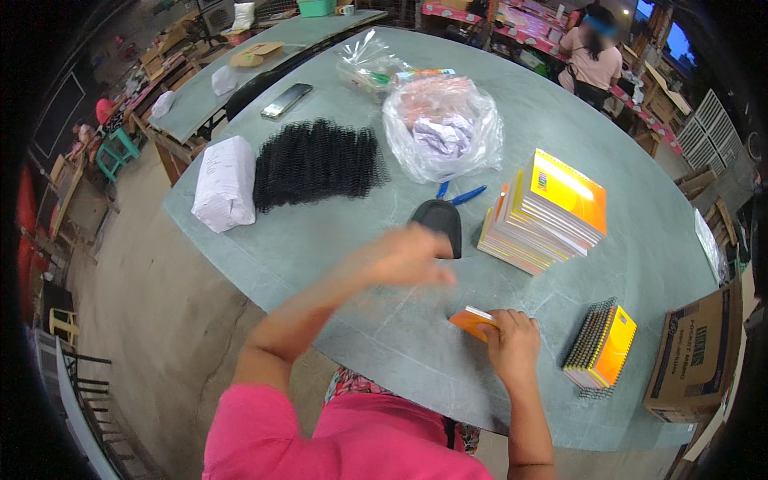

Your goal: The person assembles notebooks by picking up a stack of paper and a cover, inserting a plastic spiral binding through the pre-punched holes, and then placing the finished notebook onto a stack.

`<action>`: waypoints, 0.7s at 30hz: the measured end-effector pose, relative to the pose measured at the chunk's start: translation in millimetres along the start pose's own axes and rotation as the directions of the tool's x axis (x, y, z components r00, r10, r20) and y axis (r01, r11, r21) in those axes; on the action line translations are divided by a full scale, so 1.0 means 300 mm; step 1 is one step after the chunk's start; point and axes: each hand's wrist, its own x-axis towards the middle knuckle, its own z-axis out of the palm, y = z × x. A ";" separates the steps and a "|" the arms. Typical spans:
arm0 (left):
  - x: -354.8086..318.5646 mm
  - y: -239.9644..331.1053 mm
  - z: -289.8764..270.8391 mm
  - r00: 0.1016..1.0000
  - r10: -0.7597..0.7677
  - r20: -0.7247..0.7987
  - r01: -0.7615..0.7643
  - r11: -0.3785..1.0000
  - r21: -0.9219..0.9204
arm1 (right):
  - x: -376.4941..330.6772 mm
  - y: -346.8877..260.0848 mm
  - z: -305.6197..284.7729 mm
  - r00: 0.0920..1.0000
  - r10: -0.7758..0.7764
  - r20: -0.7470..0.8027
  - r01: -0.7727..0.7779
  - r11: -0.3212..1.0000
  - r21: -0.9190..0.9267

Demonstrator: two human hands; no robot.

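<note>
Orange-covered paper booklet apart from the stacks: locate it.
In the head view, the orange-covered paper booklet is lower right of centre, in the right hand, below the tall yellow-and-orange notebook stack and left of the shorter coil-edged stack.

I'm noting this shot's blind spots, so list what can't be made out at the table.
All in the head view:
Left hand: motion-blurred; whether it holds anything is unclear.
Orange-covered booklet: partly hidden by the fingers of the right hand.
Blue-handled tool: working end hidden by the black object.
White-wrapped bundle: wrapping hides its contents.
</note>
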 end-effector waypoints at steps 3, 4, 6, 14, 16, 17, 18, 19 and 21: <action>0.067 -0.227 -0.171 0.826 -0.364 -0.431 0.507 0.814 0.284 | 0.012 -0.032 0.000 0.996 -0.047 -0.073 0.043 0.998 -0.052; 0.072 -0.327 -0.202 0.744 -0.369 -0.558 0.609 0.719 0.336 | 0.016 -0.037 -0.002 0.985 -0.110 -0.134 0.100 0.992 -0.081; 0.073 -0.469 -0.230 0.694 -0.415 -0.589 0.679 0.649 0.343 | 0.029 -0.033 -0.005 0.962 -0.177 -0.209 0.163 0.983 -0.081; 0.114 -0.505 -0.219 0.631 -0.480 -0.609 0.723 0.649 0.237 | 0.034 -0.007 0.001 1.000 0.016 0.005 -0.016 0.996 0.091; 0.089 -0.518 -0.246 0.508 -0.441 -0.740 0.766 0.625 0.153 | 0.050 -0.021 -0.027 1.000 -0.027 -0.016 0.028 0.995 0.101; 0.075 -0.485 -0.260 0.497 -0.375 -0.783 0.710 0.695 0.118 | 0.057 -0.021 -0.035 0.999 -0.039 -0.025 0.042 0.993 0.109; 0.050 -0.429 -0.282 0.477 -0.312 -0.822 0.645 0.759 0.087 | 0.060 -0.014 -0.047 0.999 -0.025 -0.030 0.028 0.994 0.105; 0.008 -0.387 -0.303 0.469 -0.288 -0.835 0.575 0.817 0.041 | 0.066 -0.012 -0.049 0.999 -0.026 -0.029 0.029 0.993 0.113; -0.038 -0.303 -0.307 0.474 -0.200 -0.858 0.395 0.919 0.004 | 0.070 -0.003 -0.037 1.000 -0.021 -0.005 0.021 0.998 0.065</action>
